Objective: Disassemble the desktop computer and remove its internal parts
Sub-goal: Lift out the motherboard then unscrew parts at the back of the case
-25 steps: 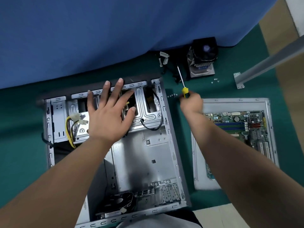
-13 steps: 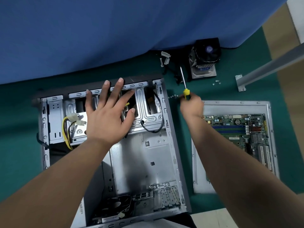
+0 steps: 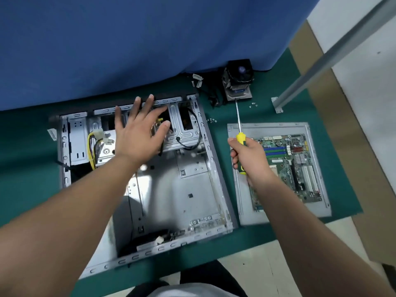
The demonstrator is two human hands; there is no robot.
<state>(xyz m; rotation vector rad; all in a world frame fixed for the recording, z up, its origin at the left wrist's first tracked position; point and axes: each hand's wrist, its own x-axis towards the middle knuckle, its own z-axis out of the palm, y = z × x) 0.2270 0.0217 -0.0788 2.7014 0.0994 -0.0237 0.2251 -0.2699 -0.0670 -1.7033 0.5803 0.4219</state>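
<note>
The open metal computer case [image 3: 188,189] is lying at the frame's centre on the green desk [image 3: 25,168], its floor mostly bare. The left hand [image 3: 137,133], fingers spread wide, is covering the drive cage [image 3: 184,133] at upper centre, hiding part of it. The right hand [image 3: 250,159] is gripping a yellow-handled screwdriver [image 3: 239,127], shaft pointing up-frame, beside the motherboard [image 3: 293,166] on its grey panel [image 3: 244,215]

blue cloth backdrop [image 3: 128,43] | green mat [image 3: 25,168] | pale tiled floor [image 3: 364,146] | slanted grey metal bar [image 3: 334,52]
</note>
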